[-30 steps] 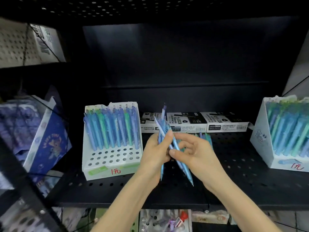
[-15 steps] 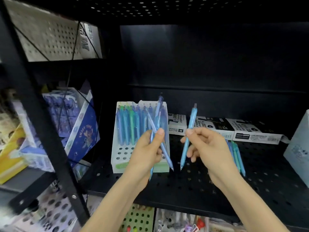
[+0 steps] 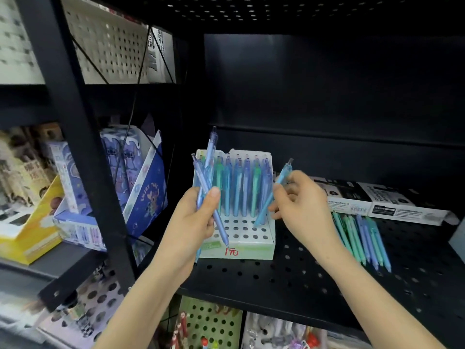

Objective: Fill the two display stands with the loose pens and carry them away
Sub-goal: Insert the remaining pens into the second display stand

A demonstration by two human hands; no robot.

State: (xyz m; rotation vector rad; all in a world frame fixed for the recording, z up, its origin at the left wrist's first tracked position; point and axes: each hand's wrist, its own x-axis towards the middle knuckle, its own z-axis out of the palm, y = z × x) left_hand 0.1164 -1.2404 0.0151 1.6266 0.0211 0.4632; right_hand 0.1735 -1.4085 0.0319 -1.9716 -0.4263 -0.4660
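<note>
Head, one stand, left hand gripping pens, right hand one pen

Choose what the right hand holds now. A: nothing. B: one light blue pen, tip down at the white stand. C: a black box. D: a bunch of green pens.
B: the right hand pinches a light blue pen, its tip down at the open holes of the white stand, while the left hand grips the bunch of pens.
</note>
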